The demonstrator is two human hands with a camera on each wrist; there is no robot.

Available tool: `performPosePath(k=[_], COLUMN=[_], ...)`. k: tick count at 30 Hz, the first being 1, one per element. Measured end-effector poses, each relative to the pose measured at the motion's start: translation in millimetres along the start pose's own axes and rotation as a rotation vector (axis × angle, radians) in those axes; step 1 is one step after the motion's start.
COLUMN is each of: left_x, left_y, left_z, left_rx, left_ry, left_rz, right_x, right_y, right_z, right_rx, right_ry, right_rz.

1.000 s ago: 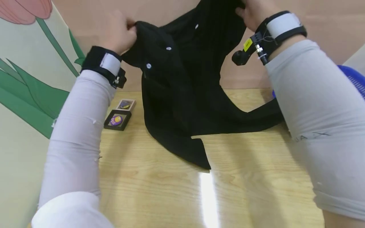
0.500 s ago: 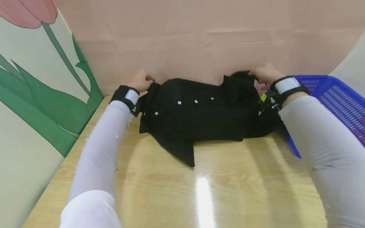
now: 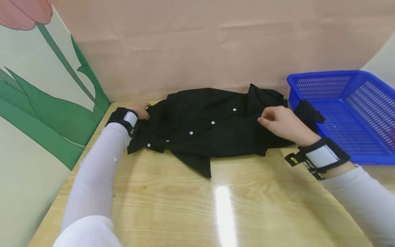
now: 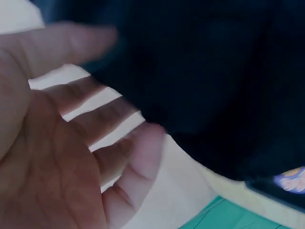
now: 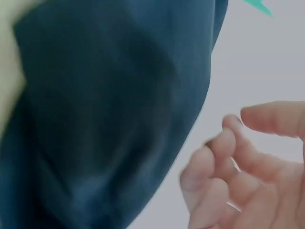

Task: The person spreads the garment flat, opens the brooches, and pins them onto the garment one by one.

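A black button-up shirt with white buttons lies spread across the back of the table, its surface wrinkled. At its left end my left hand pinches the cloth. In the left wrist view the thumb is in front of the dark fabric, and fingertips go behind its edge. My right hand is above the shirt's right part with fingers loosely curled and nothing in them. The right wrist view shows thumb and index fingertip close, apart from the cloth. One black end of the shirt overlaps the basket's rim.
A blue plastic basket stands at the right. Behind the table is a pinkish-beige backdrop; a tulip-painted panel borders the left. A dark-framed small picture shows at the left wrist view's edge.
The shirt came down from both raised hands onto the table. My right hand let go of it and moved towards me; my left hand moved down and left with its end.
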State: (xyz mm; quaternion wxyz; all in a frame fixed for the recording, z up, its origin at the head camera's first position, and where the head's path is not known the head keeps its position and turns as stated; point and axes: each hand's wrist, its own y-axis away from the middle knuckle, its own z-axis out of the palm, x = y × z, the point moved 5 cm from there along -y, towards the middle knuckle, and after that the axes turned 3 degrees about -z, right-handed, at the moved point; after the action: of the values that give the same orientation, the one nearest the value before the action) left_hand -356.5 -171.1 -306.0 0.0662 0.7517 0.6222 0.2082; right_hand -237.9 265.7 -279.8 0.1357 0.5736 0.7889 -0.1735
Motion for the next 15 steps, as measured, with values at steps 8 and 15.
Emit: performPosePath(k=[8, 15], left_x=[-12.9, -11.8], left_y=[2.3, 9.6], left_z=[21.1, 27.3], left_rx=[-0.012, -0.034], left_ry=[-0.087, -0.101], left_rz=[-0.072, -0.068], right_x=[38.5, 66.7], right_y=[39.5, 41.1], right_z=[30.8, 21.2], right_rx=[-0.068, 0.079], right_ry=[0.185, 0.219], right_rz=[0.243, 0.330])
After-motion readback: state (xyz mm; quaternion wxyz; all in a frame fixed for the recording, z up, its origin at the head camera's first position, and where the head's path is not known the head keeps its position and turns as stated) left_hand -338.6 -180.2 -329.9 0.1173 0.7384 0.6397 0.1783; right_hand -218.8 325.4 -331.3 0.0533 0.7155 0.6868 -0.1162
